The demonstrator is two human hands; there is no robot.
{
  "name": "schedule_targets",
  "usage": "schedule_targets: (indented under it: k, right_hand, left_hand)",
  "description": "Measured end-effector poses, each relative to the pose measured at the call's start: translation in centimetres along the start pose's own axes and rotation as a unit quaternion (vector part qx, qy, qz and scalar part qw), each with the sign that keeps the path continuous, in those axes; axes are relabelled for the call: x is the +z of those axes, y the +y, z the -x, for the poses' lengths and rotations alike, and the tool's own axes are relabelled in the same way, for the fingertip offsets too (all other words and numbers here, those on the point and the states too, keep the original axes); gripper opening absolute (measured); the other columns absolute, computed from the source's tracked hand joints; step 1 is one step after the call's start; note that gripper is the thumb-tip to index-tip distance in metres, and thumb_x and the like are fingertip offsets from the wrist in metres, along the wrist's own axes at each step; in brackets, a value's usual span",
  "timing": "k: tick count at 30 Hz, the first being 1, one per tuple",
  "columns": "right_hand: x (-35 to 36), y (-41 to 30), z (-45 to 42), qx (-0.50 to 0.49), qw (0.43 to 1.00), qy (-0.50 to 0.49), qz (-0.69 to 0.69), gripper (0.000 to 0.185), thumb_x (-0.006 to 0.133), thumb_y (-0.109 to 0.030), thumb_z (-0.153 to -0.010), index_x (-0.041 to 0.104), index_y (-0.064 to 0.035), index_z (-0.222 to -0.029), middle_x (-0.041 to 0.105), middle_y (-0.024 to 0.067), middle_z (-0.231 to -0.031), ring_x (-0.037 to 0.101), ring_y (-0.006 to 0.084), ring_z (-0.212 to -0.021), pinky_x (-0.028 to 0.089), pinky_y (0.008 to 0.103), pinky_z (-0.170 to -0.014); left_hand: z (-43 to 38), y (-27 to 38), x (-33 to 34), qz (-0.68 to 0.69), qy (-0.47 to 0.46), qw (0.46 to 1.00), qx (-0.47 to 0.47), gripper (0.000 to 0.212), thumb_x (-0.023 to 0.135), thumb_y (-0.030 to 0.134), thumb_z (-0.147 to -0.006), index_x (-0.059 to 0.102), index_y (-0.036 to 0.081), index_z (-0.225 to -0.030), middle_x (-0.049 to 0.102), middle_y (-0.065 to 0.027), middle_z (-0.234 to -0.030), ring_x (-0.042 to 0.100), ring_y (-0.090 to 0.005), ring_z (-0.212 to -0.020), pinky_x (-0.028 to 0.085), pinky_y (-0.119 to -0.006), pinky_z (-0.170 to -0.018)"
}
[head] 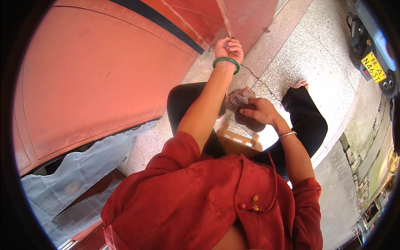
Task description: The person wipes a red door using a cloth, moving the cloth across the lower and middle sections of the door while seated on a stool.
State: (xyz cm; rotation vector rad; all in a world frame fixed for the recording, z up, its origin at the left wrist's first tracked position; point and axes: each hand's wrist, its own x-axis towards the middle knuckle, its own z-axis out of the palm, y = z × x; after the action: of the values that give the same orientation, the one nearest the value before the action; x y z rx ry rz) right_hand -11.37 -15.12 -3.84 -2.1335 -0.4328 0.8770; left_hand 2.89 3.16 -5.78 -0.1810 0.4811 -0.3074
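Observation:
My left hand (229,50), with a green bangle at the wrist, reaches far forward with its fingers curled. A small shiny bit shows at its fingers; what it is, I cannot tell. Just beyond the fingertips runs a narrow brown strip (225,18); whether the hand touches it is unclear. Between my knees, my right hand (265,112), wearing a silver bangle, grips a dark brown rounded object (250,120), its lower fingers hidden. Against that object and the right index fingertip lies a crumpled translucent plastic bag (240,97).
Under me is a low wooden stool (239,142) on speckled terrazzo floor (300,62), which is cracked. A large red panel (103,72) stands to the left, above pale translucent sheeting (84,165). At upper right is a parked vehicle (364,37) bearing a yellow plate.

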Motion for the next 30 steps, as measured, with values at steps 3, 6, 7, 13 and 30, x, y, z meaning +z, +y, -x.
schedule_targets:
  k: [3, 6, 7, 13, 30]
  right_hand:
    - [0.0, -0.1, -0.1, 0.002, 1.0, -0.004, -0.001, 0.046, 0.063, -0.049, -0.075, 0.063, -0.0033, -0.077, 0.063, 0.0201, -0.075, 0.062, 0.0364, -0.075, 0.048, 0.0413, -0.068]
    - [0.0, -0.2, -0.2, 0.004, 1.0, -0.012, 0.005, 0.046, 0.063, -0.049, -0.075, 0.063, -0.0032, -0.078, 0.063, 0.0202, -0.076, 0.062, 0.0364, -0.076, 0.048, 0.0412, -0.069]
    - [0.0, -0.1, -0.2, 0.005, 1.0, -0.01, 0.005, 0.046, 0.063, -0.049, -0.075, 0.063, -0.0032, -0.079, 0.063, 0.0202, -0.076, 0.062, 0.0364, -0.076, 0.048, 0.0412, -0.069]
    - [0.4, -0.3, -0.6, 0.004, 1.0, -0.019, 0.006, 0.047, 0.063, -0.049, -0.075, 0.064, -0.003, -0.08, 0.063, 0.0202, -0.076, 0.062, 0.0366, -0.077, 0.048, 0.0411, -0.069]
    - [0.5, -0.2, -0.9, 0.007, 1.0, -0.022, 0.02, 0.048, 0.063, -0.05, -0.075, 0.062, -0.0025, -0.077, 0.062, 0.0208, -0.074, 0.062, 0.0373, -0.075, 0.048, 0.0417, -0.068]
  left_hand:
    - [0.9, 0.4, 0.4, 0.013, -0.004, 1.0, -0.011, 0.011, 0.058, 0.008, -0.076, 0.049, 0.002, -0.073, 0.047, -0.0026, -0.066, 0.051, -0.0108, -0.054, 0.043, -0.021, -0.046]
    - [2.4, 2.2, 1.4, 0.034, -0.065, 0.997, 0.012, 0.011, 0.058, 0.007, -0.077, 0.049, 0.004, -0.071, 0.049, -0.0029, -0.068, 0.052, -0.0108, -0.055, 0.044, -0.021, -0.046]
    - [2.7, 2.7, 1.5, 0.035, -0.065, 0.997, 0.013, 0.011, 0.058, 0.007, -0.077, 0.049, 0.004, -0.071, 0.049, -0.0029, -0.068, 0.052, -0.0108, -0.055, 0.044, -0.021, -0.046]
    - [3.3, 5.5, -0.7, -0.175, 0.024, 0.98, 0.087, 0.017, 0.063, 0.018, -0.084, 0.054, 0.006, -0.077, 0.055, -0.0031, -0.069, 0.054, -0.0102, -0.057, 0.047, -0.019, -0.048]
    - [-0.1, 2.4, -0.6, -0.055, -0.033, 0.993, -0.099, 0.02, 0.059, 0.02, -0.09, 0.058, 0.001, -0.085, 0.057, -0.0048, -0.074, 0.057, -0.0111, -0.061, 0.05, -0.019, -0.051]
